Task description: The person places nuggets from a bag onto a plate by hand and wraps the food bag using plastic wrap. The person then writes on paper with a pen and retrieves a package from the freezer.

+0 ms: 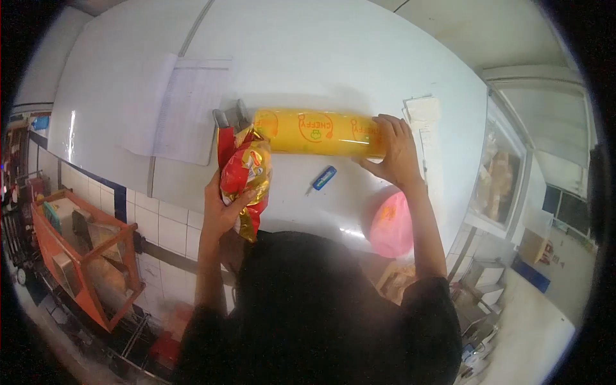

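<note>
My left hand (221, 206) is closed around a shiny red and gold packet (247, 170), holding it upright by its lower side. The packet's top overlaps the left end of a thick yellow roll of cling film (321, 133), printed "CHEFFY". At the roll's right end, my right hand (399, 154) grips it, thumb below and fingers over the top. A small blue object (324, 178) with a thin tip lies just below the roll; its kind is unclear. Behind the packet a grey metal piece (232, 117) is partly hidden.
Printed sheets (192, 112) lie to the left on the white tabletop (289, 58). Beside my right forearm is a pink rounded item (390, 224). Torn paper pieces (425, 128) are at the right. An orange-framed rack (86, 256) stands low on the left.
</note>
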A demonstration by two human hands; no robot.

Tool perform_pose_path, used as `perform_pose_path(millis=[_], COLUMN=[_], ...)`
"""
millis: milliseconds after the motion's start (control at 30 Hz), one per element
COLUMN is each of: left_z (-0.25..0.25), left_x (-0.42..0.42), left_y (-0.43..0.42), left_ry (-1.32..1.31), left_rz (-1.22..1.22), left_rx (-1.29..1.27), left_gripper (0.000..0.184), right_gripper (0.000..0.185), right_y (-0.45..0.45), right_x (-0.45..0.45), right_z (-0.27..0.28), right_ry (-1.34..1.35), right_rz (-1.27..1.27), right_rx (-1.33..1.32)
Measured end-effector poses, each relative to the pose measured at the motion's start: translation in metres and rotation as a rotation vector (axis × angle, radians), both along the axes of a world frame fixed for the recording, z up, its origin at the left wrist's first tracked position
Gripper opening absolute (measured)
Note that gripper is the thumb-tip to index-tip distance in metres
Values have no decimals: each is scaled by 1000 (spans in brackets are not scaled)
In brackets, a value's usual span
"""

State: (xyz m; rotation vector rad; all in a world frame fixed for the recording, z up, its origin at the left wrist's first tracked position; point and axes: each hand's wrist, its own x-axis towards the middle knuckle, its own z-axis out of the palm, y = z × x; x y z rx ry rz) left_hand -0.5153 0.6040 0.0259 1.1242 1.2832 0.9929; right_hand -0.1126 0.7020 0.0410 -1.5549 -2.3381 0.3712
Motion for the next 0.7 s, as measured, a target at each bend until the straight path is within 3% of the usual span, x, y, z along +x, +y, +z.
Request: perform_pose_path(millis=[133,233,300,333,400,700], left_z=[4,10,14,19,32,40], left_x=[4,-2,4,11,29,58], left_y=[3,2,6,5,7,23], left_ry=[-6,128,248,251,529,763], left_rz=[47,-117,-388,-369,-583,-804], left_rx=[27,-10,141,134,233,249], left_gripper=[62,66,73,73,81,86], right_gripper=[84,75,58,58,47,19], right_y=[6,8,14,17,24,44], right_x=[-29,-70,-98,-103,-116,-136], right_z=[0,-14,-14,-11,-9,4], right_ry=[40,114,139,142,157,198], right_rz=[46,96,192,212,306,391], right_rx=[89,52,36,30,35,-105])
